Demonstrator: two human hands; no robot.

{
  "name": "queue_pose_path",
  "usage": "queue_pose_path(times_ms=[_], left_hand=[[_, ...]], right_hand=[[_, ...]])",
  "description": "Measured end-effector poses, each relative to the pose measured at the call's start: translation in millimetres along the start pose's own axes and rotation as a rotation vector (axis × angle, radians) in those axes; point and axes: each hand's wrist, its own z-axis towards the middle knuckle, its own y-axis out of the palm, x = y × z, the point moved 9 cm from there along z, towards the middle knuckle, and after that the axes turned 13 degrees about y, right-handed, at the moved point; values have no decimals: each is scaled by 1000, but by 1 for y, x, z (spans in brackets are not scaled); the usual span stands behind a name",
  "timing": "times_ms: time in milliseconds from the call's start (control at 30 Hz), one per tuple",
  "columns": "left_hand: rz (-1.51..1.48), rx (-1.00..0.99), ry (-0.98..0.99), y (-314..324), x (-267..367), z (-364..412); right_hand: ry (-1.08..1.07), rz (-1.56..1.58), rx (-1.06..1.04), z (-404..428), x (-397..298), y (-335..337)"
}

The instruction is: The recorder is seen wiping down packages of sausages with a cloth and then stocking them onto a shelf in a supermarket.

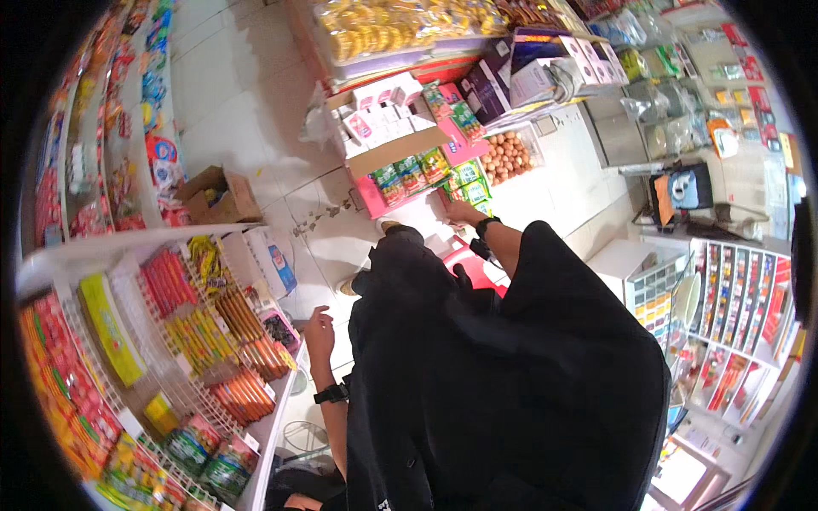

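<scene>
My right hand (461, 212) reaches down to green snack packets (474, 191) at the front edge of a pink box; its fingers are partly hidden, so I cannot tell if they hold a packet. My left hand (319, 335) hangs beside a snack shelf with its fingers loosely apart and nothing in it. Ahead, an open cardboard carton (406, 150) of small white and pink boxes stands behind more green and red packets (409, 174). A clear container of brown eggs (508, 156) sits to the right of the packets.
A wire-divided shelf (192, 332) of packaged snacks curves along the left, with a small open cardboard box (220, 198) beyond it. Bagged yellow snacks (383, 32) fill a display ahead. A red stool (473, 262) is partly hidden beneath my right arm. Part of another person (303, 501) shows at the bottom.
</scene>
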Motion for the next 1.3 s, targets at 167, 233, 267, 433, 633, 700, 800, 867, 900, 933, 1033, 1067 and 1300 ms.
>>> queue_pose_path(times_ms=[167, 233, 267, 433, 633, 700, 800, 867, 900, 933, 1033, 1067, 1300], left_hand=[[182, -171, -190, 58, -6, 38], [208, -175, -206, 74, 3, 70], [211, -160, -218, 86, 9, 90], [113, -124, -386, 136, 56, 173], [143, -6, -489, 149, 86, 215], [116, 41, -543, 148, 91, 215], [133, 57, -593, 156, 84, 230], [141, 58, -617, 160, 81, 235], [152, 68, -610, 155, 85, 235], [164, 80, -604, 149, 89, 234], [41, 20, -454, 184, 104, 284], [-29, -4, -390, 196, 105, 296], [-33, -40, -288, 124, 171, 248]], right_hand=[[316, 629, 102, 2, 33, -62], [373, 619, 167, 48, 76, -85], [382, 623, 252, 77, 99, -99], [376, 404, 187, 232, 169, -114], [419, 426, 226, 345, 197, -101], [478, 549, 294, 355, 206, -93], [549, 400, 231, 387, 225, -87], [537, 357, 276, 398, 219, -94], [528, 404, 225, 401, 206, -97], [516, 451, 173, 402, 191, -98], [536, 930, 126, 393, 311, -25], [505, 1046, 177, 380, 370, -17], [247, 1678, -692, 131, 109, -101]])
